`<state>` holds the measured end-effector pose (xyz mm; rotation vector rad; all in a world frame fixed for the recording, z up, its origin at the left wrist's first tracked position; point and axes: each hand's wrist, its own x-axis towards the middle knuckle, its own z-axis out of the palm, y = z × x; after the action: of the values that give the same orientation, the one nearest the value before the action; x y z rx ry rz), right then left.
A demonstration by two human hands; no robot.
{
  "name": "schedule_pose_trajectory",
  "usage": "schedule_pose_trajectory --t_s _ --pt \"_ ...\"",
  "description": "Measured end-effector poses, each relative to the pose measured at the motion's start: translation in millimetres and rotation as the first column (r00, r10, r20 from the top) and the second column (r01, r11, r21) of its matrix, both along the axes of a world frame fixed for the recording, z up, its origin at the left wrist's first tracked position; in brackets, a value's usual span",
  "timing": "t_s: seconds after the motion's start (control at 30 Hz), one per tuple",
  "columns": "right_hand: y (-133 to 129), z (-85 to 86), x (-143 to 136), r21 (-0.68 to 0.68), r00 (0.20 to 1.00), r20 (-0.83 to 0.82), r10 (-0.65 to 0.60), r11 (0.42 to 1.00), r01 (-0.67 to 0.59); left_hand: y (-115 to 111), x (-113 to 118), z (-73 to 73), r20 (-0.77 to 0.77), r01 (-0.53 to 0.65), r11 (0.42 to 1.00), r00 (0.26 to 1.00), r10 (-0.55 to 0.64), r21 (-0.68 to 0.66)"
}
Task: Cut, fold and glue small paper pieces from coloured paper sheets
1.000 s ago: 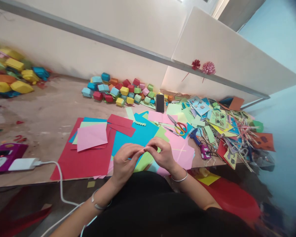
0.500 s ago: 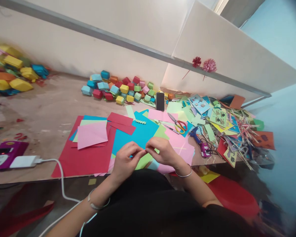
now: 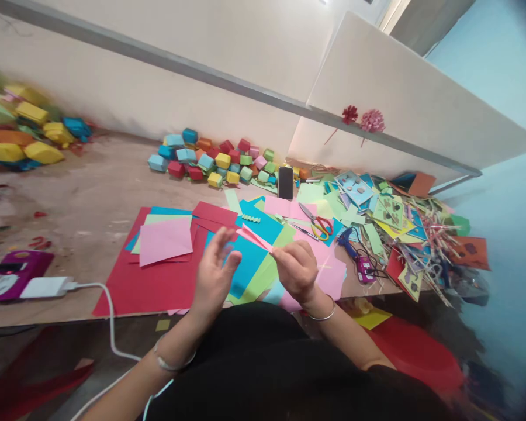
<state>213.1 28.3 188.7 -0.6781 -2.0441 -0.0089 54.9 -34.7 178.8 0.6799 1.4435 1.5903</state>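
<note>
A folded pink paper strip [image 3: 255,238] sticks out up and to the left from my right hand [image 3: 296,269], whose fingers pinch its lower end. My left hand [image 3: 217,272] is raised beside it, fingers apart and nothing in them. Beneath both hands lie a blue sheet [image 3: 245,269] and a green sheet [image 3: 267,275]. A small zigzag-folded green strip [image 3: 251,218] rests just beyond the pink one. Left of my left hand, a pink square [image 3: 165,241] tops a stack on a large red sheet [image 3: 123,286].
Scissors [image 3: 319,225] and a pen [image 3: 304,231] lie right of my hands. A black phone [image 3: 285,183] is by the colored paper boxes [image 3: 206,161]. Further right are a glue gun [image 3: 348,241] and a pile of paper scraps [image 3: 425,234]. A white cable [image 3: 109,310] hangs over the table edge.
My hands have moved apart. The left has let go and spread its fingers; the right has lifted and turned, and the folded pink strip it holds now shows.
</note>
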Motion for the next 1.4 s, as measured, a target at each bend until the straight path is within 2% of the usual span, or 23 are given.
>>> schedule_pose_trajectory --t_s 0.03,0.07,0.1,0.13,0.2,0.27,0.33,0.43,0.53,0.63,0.77,0.83,1.0,1.1,1.2,1.3,1.4 --pt "-2.6 -4.8 -2.7 0.063 1.000 0.027 0.001 0.998 -0.002 2.0 4.8 1.6 0.202 0.082 0.996 0.976 -0.077 -0.017" --pt "-5.3 -10.3 -5.7 0.110 0.997 0.076 0.008 0.994 -0.016 4.1 9.5 3.1 0.364 0.151 0.988 0.922 -0.132 -0.025" --pt "-7.9 -16.0 -8.8 0.141 0.991 0.136 0.009 0.990 -0.028 6.2 13.8 4.0 0.472 0.191 0.981 0.868 -0.152 -0.036" --pt "-10.2 -21.6 -11.6 0.156 0.981 0.192 0.006 0.987 -0.037 8.1 17.2 4.2 0.536 0.217 0.975 0.829 -0.159 -0.047" --pt "-12.6 -29.6 -15.7 0.136 0.969 0.246 0.009 0.990 -0.043 10.4 20.1 2.1 0.563 0.229 0.971 0.812 -0.154 -0.066" --pt "-11.6 -30.4 -16.1 0.049 0.966 0.242 0.089 0.993 -0.104 10.5 17.9 -3.3 0.507 0.233 0.971 0.845 -0.172 -0.057" --pt "-7.5 -23.4 -12.8 -0.066 0.964 0.187 0.191 0.981 -0.181 8.8 12.6 -10.1 0.389 0.248 0.968 0.895 -0.217 -0.029" --pt "1.6 -3.9 -5.1 -0.197 0.977 0.050 0.208 0.961 -0.194 5.6 4.7 -19.0 0.154 0.300 0.954 0.942 -0.299 0.013" --pt "9.8 12.2 -0.7 -0.281 0.980 -0.009 0.198 0.940 -0.193 3.4 1.2 -24.4 -0.040 0.380 0.925 0.925 -0.379 0.024" --pt "13.1 14.9 -1.9 -0.290 0.977 0.024 0.212 0.937 -0.196 2.2 0.9 -26.7 -0.163 0.428 0.903 0.892 -0.421 0.015" --pt "11.6 8.6 -4.8 -0.279 0.974 0.027 0.226 0.937 -0.210 0.3 -0.3 -27.1 -0.221 0.471 0.882 0.861 -0.458 0.007" --pt "12.1 8.5 -4.1 -0.317 0.967 -0.019 0.255 0.915 -0.247 -1.2 -2.5 -26.7 -0.261 0.488 0.873 0.843 -0.470 0.003" --pt "18.0 13.8 1.5 -0.536 0.905 0.011 0.425 0.767 -0.353 -5.1 -8.8 -22.0 -0.395 0.516 0.855 0.775 -0.493 -0.056" --pt "18.0 14.9 4.0 -0.533 0.918 0.033 0.396 0.784 -0.319 -6.0 -9.4 -13.9 -0.400 0.576 0.816 0.736 -0.546 -0.053" --pt "14.8 17.4 4.5 -0.521 0.934 -0.036 0.355 0.791 -0.321 -6.5 -8.3 -4.5 -0.363 0.610 0.792 0.730 -0.579 -0.036" --pt "11.8 21.7 3.0 -0.555 0.933 -0.129 0.336 0.755 -0.349 -7.9 -7.9 0.0 -0.394 0.571 0.820 0.748 -0.534 -0.029" --pt "9.8 24.6 0.1 -0.615 0.941 -0.167 0.294 0.715 -0.332 -9.7 -8.8 -2.2 -0.514 0.499 0.867 0.740 -0.434 -0.013"
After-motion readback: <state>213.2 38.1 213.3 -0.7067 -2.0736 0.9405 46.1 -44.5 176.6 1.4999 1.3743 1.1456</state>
